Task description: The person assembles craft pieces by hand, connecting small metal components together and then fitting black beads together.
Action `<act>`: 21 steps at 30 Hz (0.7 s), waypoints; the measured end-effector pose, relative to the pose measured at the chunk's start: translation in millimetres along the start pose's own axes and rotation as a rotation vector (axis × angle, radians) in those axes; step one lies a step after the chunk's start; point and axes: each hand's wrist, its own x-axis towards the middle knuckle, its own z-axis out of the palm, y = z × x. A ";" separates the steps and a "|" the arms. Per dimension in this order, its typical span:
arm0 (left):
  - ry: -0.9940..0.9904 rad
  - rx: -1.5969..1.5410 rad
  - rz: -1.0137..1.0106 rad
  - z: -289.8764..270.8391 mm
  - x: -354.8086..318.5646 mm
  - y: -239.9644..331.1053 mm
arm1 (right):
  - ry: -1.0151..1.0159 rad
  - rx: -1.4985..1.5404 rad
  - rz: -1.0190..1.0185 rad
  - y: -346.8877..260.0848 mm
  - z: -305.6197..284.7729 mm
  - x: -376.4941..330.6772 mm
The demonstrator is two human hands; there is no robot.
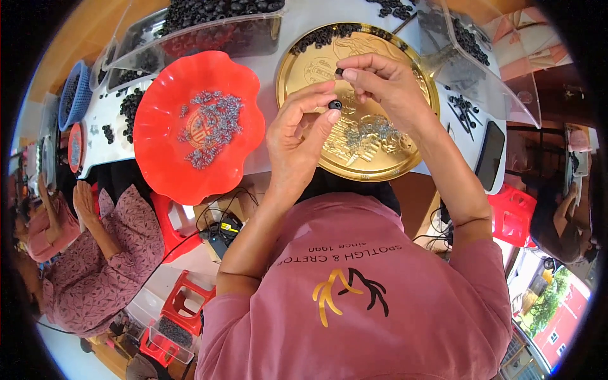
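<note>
Tabletop: white tabletop (272, 57) fills the upper half of the view, crowded with dishes and trays.
Gold tray: round gold tray (304, 63) with an embossed pattern lies at 12 o'clock under both hands; a heap of small grey metal pieces (364, 133) sits near its middle and black rings line its far rim.
Left hand: left hand (297, 136) is raised over the tray's 9 o'clock edge, thumb and forefinger closed on a small black ring (335, 104).
Right hand: right hand (383, 82) hovers at 1 o'clock of the left one, fingertips pinched together on a second small dark piece (339, 72); what kind of piece is hard to make out at this size.
Gap: the two pinched pieces are near each other but apart.
Red dish: scalloped red dish (158, 145) lies at 10 o'clock, just beside the gold tray, holding a scatter of grey metal bits.
Clear trays: clear plastic tray (202, 35) of black rings stands at 11 o'clock; another clear tray (481, 69) at 2 o'clock.
Blue basket: blue basket (75, 95) at far 9 o'clock.
Phone: dark phone (489, 155) rests at the tabletop's 3 o'clock edge.
Co-worker: a person in a patterned top (101, 266) sits at 8 o'clock.
Stools: red plastic stool (187, 297) stands below the tabletop.
</note>
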 end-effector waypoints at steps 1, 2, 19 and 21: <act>-0.024 0.080 0.061 0.2 0.3 0.8 | 0.006 0.118 0.029 1.6 0.7 -5.0; -0.028 0.079 0.059 0.4 0.3 1.3 | -0.017 0.141 -0.010 3.9 0.8 -9.0; -0.058 -0.099 -0.110 -4.9 -1.0 -1.5 | 0.019 -0.142 -0.174 9.6 6.5 -31.1; -0.062 -0.140 -0.143 -5.0 -0.8 0.4 | 0.031 -0.205 -0.137 5.4 6.9 -33.4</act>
